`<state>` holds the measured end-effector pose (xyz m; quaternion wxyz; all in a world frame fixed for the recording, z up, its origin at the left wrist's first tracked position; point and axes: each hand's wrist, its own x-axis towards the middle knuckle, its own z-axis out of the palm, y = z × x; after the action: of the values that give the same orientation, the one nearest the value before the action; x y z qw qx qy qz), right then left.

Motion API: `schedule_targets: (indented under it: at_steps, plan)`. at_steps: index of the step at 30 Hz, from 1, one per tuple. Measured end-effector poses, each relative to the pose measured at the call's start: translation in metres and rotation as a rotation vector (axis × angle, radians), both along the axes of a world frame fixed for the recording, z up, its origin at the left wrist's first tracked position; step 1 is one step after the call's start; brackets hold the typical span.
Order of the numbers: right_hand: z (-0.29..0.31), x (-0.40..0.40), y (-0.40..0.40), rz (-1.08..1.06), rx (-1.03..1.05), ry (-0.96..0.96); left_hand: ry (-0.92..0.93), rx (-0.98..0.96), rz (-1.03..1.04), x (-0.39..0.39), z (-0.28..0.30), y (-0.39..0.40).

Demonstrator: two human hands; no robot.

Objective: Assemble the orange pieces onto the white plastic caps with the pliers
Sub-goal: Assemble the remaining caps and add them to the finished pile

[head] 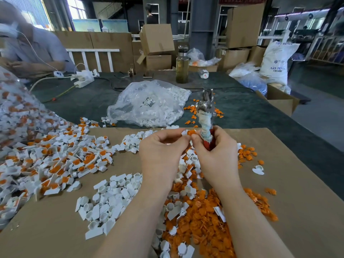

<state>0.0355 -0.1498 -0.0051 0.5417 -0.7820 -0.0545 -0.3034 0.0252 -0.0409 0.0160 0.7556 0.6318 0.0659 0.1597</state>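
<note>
Single head-worn wide-angle view, looking forward and down from wearer's own position. Both hands close to lens, centre frame: left hand (162,151), right hand (216,153), forearms entering from bottom edge. Surface (290,183) spreads beneath and beyond hands, near edge cut off below. Beyond hands, view reaches across to workshop background; straight lines bend near frame edges. No second view to compare.

We sit in a dim workshop, daylight coming through the windows (76,8) at the back. A grey steel pillar (202,25) stands behind the table's dark cloth (242,108). Cardboard boxes (158,40) are stacked left of the pillar, more boxes and a white sack (277,62) to its right.
</note>
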Motion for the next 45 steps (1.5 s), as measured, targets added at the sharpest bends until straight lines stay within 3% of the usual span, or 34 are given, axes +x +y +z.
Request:
schedule_targets:
  at_steps: [17,24,28,34,45]
  plan:
    - [0.003,0.001,-0.001,0.029,-0.077,0.085,-0.051,0.247,0.032,0.0,-0.002,0.003]
    - [0.003,0.002,-0.004,0.184,-0.076,0.157,-0.019,0.25,0.092,0.006,-0.008,0.008]
    - [0.007,0.001,-0.016,0.322,0.015,0.295,-0.007,0.208,0.074,0.007,-0.009,0.012]
    - [0.01,-0.003,-0.035,0.485,-0.08,0.547,-0.004,-0.017,0.018,0.01,-0.006,0.022]
    - [0.009,-0.003,-0.036,0.652,-0.167,0.636,-0.057,-0.063,-0.028,0.012,-0.004,0.029]
